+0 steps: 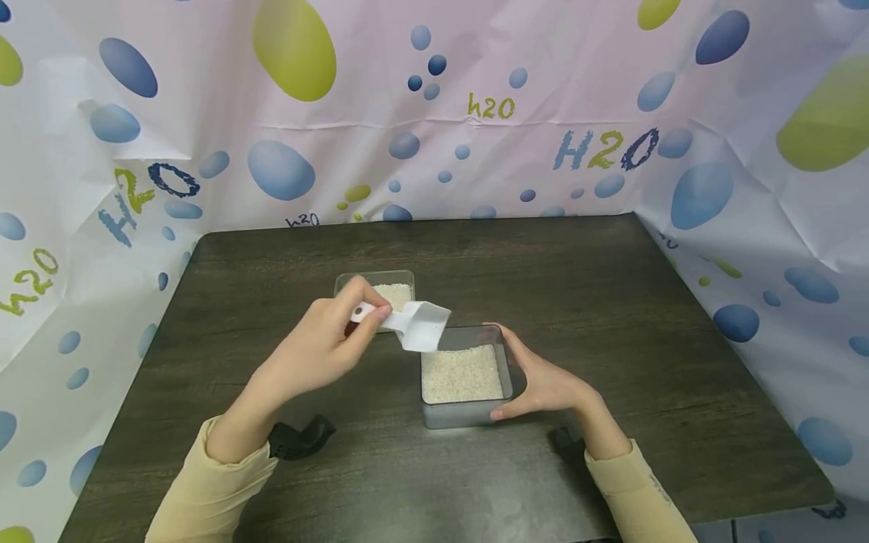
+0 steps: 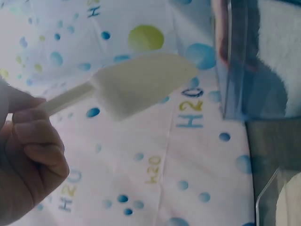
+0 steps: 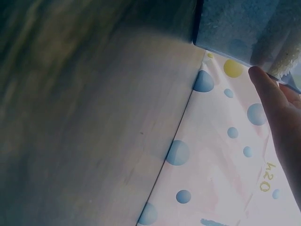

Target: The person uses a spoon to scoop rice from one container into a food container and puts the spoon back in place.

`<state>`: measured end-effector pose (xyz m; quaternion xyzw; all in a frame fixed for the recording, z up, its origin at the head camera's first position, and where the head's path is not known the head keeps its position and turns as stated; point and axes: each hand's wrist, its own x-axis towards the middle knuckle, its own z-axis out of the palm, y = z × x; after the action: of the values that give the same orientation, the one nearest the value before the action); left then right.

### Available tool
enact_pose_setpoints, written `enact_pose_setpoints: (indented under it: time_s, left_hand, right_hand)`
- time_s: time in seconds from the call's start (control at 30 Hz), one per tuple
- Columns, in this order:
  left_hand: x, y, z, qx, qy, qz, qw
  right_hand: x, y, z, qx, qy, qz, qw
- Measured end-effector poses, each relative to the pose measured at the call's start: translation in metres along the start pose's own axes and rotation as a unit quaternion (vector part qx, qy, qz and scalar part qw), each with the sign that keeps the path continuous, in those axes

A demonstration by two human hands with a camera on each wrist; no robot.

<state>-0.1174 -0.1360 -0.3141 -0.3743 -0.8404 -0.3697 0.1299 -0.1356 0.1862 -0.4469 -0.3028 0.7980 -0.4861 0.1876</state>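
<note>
My left hand (image 1: pixel 324 337) pinches the handle of a white plastic scoop (image 1: pixel 424 326) between thumb and fingers. The scoop's bowl points right and overlaps the far left corner of a grey see-through container (image 1: pixel 465 414); only white plastic shows inside it. White rice (image 1: pixel 464 375) fills part of that container. On its right side my right hand (image 1: pixel 548 385) grips it, thumb at the near corner and fingers toward the far one. Behind the left hand is a smaller clear container (image 1: pixel 373 276), also with rice, partly hidden. The left wrist view shows the scoop (image 2: pixel 136 84) side-on.
Both containers stand on a dark wood-grain table (image 1: pixel 557 279). A white sheet (image 1: pixel 475 166) with blue and green spots hangs along the table's back and sides. Black straps (image 1: pixel 302 439) sit at the wrists, beside cream sleeves (image 1: pixel 210 483).
</note>
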Motion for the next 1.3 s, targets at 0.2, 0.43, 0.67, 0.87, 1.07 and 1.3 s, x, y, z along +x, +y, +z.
enact_pose_setpoints:
  time_s: [0.2, 0.43, 0.67, 0.87, 1.07, 1.3]
  left_hand:
    - [0.006, 0.007, 0.028, 0.055, -0.090, 0.058, 0.9928]
    - [0.011, 0.005, 0.059, 0.160, -0.126, 0.099, 0.9740]
    - [0.009, -0.005, 0.070, 0.146, -0.164, 0.072, 0.9729]
    - [0.009, -0.016, 0.074, 0.088, -0.193, 0.002, 0.9773]
    - [0.003, -0.026, 0.077, 0.034, -0.204, -0.082, 0.9750]
    - [-0.006, -0.036, 0.076, -0.094, -0.187, -0.179, 0.9614]
  right_hand:
    - [-0.001, -0.001, -0.001, 0.000, -0.001, 0.004, 1.0000]
    - [0.000, 0.000, -0.001, 0.003, -0.002, 0.003, 1.0000]
    - [0.000, 0.002, 0.000, 0.012, -0.005, -0.002, 0.9999]
    - [-0.001, 0.001, 0.000, 0.009, -0.006, -0.005, 0.9999]
    - [0.000, 0.001, 0.001, 0.009, -0.004, -0.003, 1.0000]
    - [0.000, 0.002, 0.001, 0.005, 0.003, 0.005, 1.0000]
